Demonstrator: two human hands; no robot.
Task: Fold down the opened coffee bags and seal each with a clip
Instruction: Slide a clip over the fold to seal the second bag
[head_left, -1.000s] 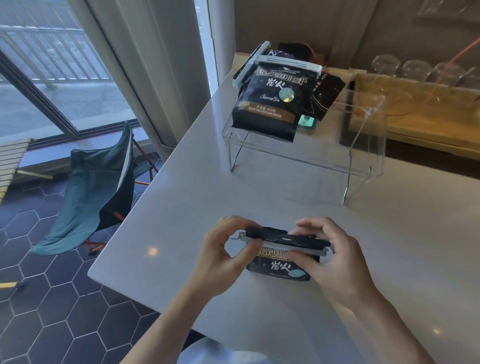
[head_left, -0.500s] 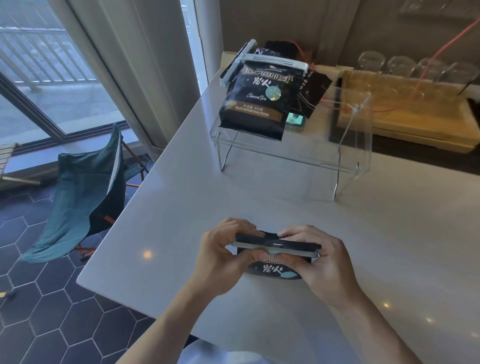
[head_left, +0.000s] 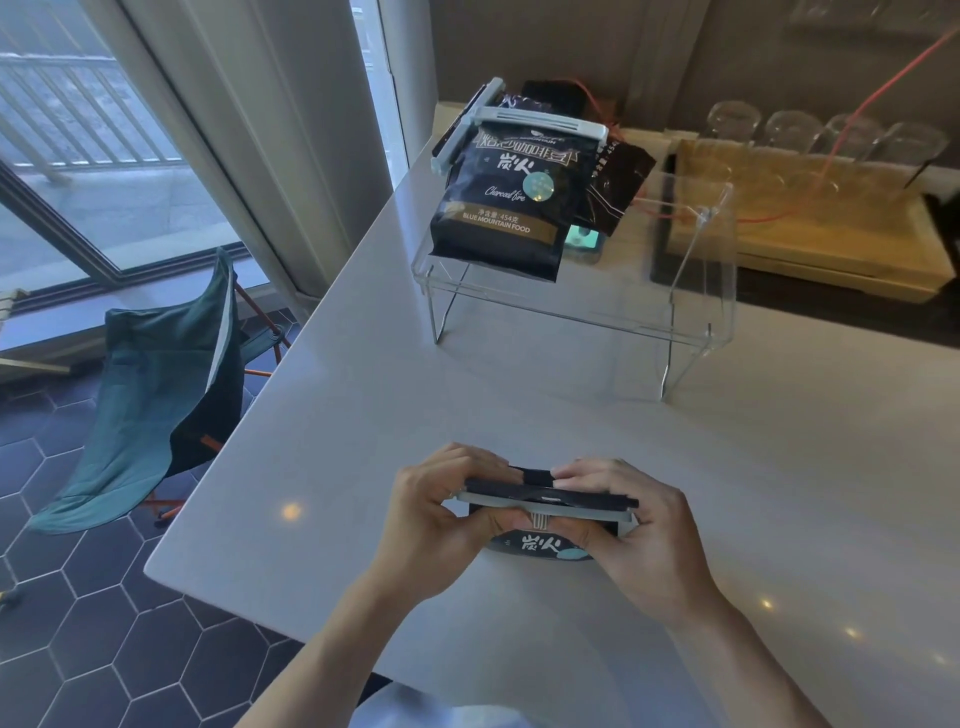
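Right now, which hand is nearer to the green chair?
Left. The left hand grips the clip end on the green chair side; the right hand grips the far end.

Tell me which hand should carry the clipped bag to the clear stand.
Probably the right hand. It wraps the coffee bag and clip end nearest the clear stand's open half; the left hand sits farther from that space.

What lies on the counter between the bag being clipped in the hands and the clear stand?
Nothing: the head view shows bare white counter there.
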